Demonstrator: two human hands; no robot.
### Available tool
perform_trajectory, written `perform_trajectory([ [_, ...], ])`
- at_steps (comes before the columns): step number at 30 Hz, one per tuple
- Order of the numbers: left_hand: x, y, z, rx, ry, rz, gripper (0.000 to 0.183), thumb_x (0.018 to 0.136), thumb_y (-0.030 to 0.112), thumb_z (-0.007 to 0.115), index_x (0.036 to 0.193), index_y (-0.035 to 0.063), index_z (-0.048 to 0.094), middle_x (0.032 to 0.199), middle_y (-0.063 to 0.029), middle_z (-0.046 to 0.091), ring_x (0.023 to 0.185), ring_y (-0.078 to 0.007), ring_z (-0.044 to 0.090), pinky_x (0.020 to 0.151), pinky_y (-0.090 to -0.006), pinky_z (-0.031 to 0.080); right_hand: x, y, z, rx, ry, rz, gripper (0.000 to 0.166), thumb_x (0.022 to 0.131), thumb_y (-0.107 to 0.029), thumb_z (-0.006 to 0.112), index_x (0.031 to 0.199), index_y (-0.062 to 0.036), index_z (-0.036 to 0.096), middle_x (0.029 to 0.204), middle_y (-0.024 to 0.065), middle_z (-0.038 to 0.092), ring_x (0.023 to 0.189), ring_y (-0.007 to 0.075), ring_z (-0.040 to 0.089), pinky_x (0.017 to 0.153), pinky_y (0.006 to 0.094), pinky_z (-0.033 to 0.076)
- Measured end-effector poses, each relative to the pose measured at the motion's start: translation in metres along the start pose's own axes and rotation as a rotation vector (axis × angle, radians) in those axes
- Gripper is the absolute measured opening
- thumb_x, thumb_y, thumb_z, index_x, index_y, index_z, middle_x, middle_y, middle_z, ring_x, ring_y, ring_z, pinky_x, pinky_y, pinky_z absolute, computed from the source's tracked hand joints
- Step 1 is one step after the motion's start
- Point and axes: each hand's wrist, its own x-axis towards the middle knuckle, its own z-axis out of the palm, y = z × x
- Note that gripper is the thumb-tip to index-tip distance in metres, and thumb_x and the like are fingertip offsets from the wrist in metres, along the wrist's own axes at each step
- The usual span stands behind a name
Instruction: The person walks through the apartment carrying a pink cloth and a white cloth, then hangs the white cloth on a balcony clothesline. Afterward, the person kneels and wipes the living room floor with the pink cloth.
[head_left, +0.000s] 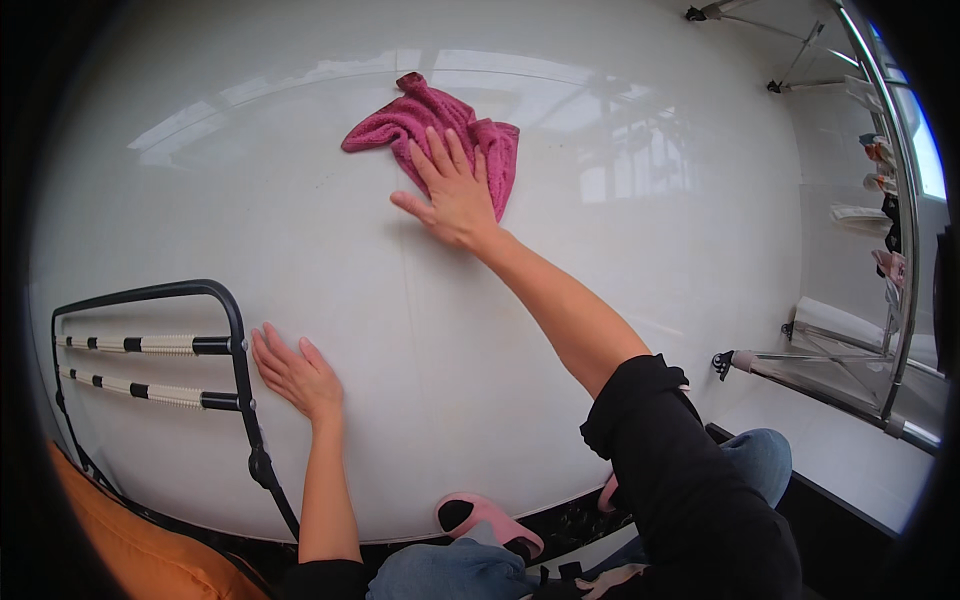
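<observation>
A crumpled magenta cloth (450, 120) lies on the glossy white tiled floor (375, 300). My right hand (450, 191) rests flat on its lower part with the fingers spread; the thumb reaches past the cloth's edge. At the lower left my left hand (300, 375) holds nothing and is on or just over the floor, its fingers loosely extended. Its fingertips are close beside a black metal frame (240, 330) with two crossbars partly covered in ribbed cream sleeves.
An orange cushion or cover (142, 540) is at the lower left. On the right stands a chrome drying rack (907, 247) on black castors, with small cloth items hanging. Pink slippers (487, 517) and a black marbled floor border (570, 514) are near my knees.
</observation>
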Motion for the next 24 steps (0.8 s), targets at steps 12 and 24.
perform_trajectory([
  [12,0.001,-0.009,0.000,0.035,-0.043,-0.007,0.058,0.095,0.028,0.048,0.145,0.0045,0.031,0.152,-0.0171,0.027,0.141,-0.0343,0.024,0.113,-0.0489,0.020,-0.116,-0.039,-0.046,0.310,-0.147,0.106,0.038,0.076,0.010,0.051,0.110,0.0004,0.063,0.112,0.0180,0.062,0.095,0.0336,0.063,0.081,0.0398,0.051],
  [24,0.002,0.000,-0.007,0.005,0.001,-0.001,0.059,0.092,0.029,0.053,0.145,0.0099,0.033,0.146,-0.0164,0.035,0.138,-0.0332,0.029,0.112,-0.0498,0.022,-0.026,0.009,-0.289,0.628,-0.383,0.818,0.029,0.090,0.004,0.050,0.113,0.0058,0.066,0.102,0.0148,0.067,0.089,0.0209,0.065,0.078,0.0329,0.054],
])
